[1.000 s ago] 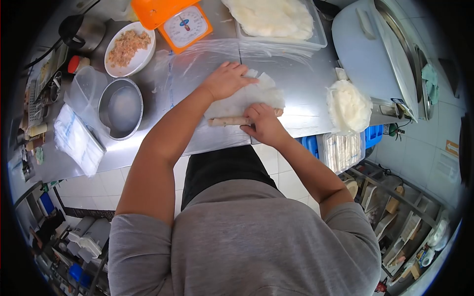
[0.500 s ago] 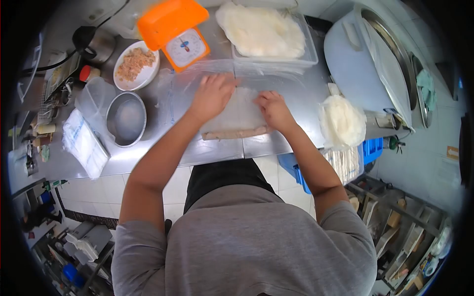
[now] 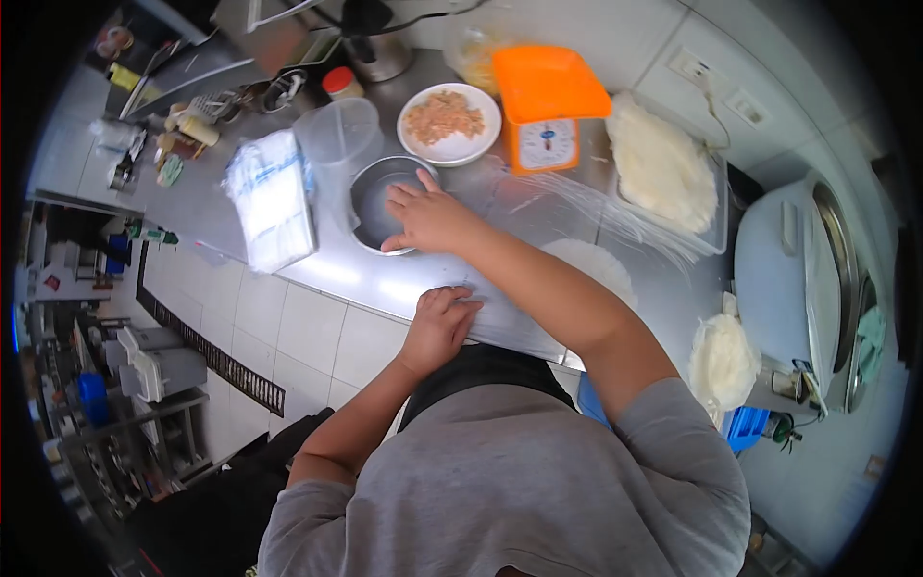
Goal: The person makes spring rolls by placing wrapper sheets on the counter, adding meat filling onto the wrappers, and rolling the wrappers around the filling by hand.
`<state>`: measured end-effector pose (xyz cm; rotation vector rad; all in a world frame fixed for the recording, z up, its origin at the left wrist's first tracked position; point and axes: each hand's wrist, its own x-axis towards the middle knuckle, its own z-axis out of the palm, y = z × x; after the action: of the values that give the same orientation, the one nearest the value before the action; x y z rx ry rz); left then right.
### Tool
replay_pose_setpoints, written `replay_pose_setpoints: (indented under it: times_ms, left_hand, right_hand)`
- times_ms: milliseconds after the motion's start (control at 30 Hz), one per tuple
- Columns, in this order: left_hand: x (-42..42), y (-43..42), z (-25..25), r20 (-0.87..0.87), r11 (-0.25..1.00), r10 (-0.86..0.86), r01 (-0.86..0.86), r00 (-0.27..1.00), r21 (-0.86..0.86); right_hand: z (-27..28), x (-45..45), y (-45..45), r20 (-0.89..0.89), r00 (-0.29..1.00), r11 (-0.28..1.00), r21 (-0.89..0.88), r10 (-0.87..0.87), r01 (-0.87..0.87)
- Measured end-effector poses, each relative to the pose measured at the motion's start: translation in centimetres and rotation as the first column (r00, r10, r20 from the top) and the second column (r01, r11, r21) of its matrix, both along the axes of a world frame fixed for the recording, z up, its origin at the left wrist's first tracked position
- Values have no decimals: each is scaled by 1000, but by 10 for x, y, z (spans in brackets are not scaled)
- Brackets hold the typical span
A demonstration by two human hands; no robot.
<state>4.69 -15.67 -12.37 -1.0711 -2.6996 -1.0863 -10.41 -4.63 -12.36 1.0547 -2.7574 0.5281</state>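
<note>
My right hand (image 3: 431, 217) reaches over the round metal pan (image 3: 373, 200), its fingers spread, with the fingertips above or inside the near rim. The pan seems to hold a little clear liquid. My left hand (image 3: 440, 330) is at the front edge of the steel table, fingers curled in; what they hold, if anything, is hidden. A pale thin round wrapper (image 3: 596, 267) lies on the table, partly covered by my right forearm. The filled roll seen earlier does not show. Beyond the pan is a white bowl (image 3: 450, 154) of pinkish minced filling.
An orange kitchen scale (image 3: 546, 144) stands behind the wrapper. White wrappers fill a clear tub (image 3: 663, 173) at the back right, and more lie in a pile (image 3: 723, 361). Left are a clear plastic jug (image 3: 336, 135) and a stack of plastic bags (image 3: 272, 202).
The view has turned left. My right hand has left the wrapper and moved over to the metal pan. My left hand has come back to the table's front edge.
</note>
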Motion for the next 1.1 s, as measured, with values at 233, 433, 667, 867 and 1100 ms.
replay_pose_setpoints:
  times_ms: [233, 433, 667, 867, 1100]
  left_hand:
    - [-5, -16, -13, 8, 997, 2, -3, 1000, 76]
    - [-14, 47, -36, 127, 942, -333, 324, 934, 88]
    - [-19, 70, -55, 111, 913, -366, 380, 924, -150]
    - [-16, 76, -44, 133, 917, -330, 351, 934, -190]
    - [-12, 78, -36, 111, 927, -280, 298, 954, -228]
  right_hand:
    - [57, -4, 26, 654, 752, 917, -247, -81, 313]
    - [24, 106, 190, 622, 638, 746, -127, -454, 654]
    - [-40, 181, 219, 310, 833, 878, 306, -457, 368]
    - [-43, 172, 195, 399, 890, 969, 197, -220, 151]
    - [-22, 155, 277, 317, 843, 899, 216, -434, 382]
